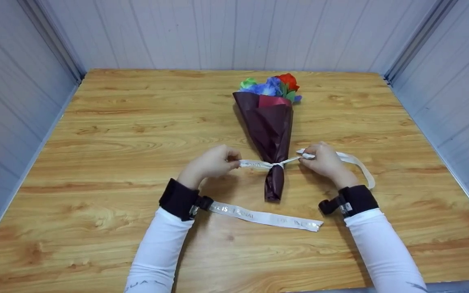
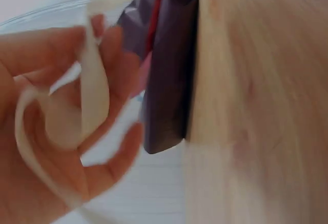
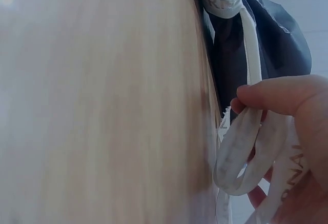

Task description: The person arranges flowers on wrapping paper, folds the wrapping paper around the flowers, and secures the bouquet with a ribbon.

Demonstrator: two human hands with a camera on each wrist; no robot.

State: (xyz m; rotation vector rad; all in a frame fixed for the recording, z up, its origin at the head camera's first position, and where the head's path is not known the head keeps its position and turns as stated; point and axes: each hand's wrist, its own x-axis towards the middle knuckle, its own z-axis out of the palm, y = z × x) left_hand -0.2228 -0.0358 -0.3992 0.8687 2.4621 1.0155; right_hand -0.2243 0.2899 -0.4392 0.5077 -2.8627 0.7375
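Observation:
A bouquet wrapped in dark maroon paper (image 1: 269,126) lies on the table, its blue, red and green flowers (image 1: 271,86) toward the back wall. White printed ribbon (image 1: 255,164) circles the narrow neck of the wrap and stretches out to both sides. On the left, my left hand (image 1: 215,162) pinches one length; more of that ribbon (image 2: 95,90) loops through the palm in the left wrist view. My right hand (image 1: 325,160) pinches the other length between thumb and finger, with a folded loop (image 3: 238,157) hanging below the grip in the right wrist view.
A loose ribbon tail (image 1: 267,217) printed with letters runs across the table in front of the bouquet, from near the left wrist. Another stretch of ribbon (image 1: 360,165) curves out beyond the right hand. Pale panel walls (image 1: 218,34) enclose the wooden table (image 1: 136,110) at the back and sides.

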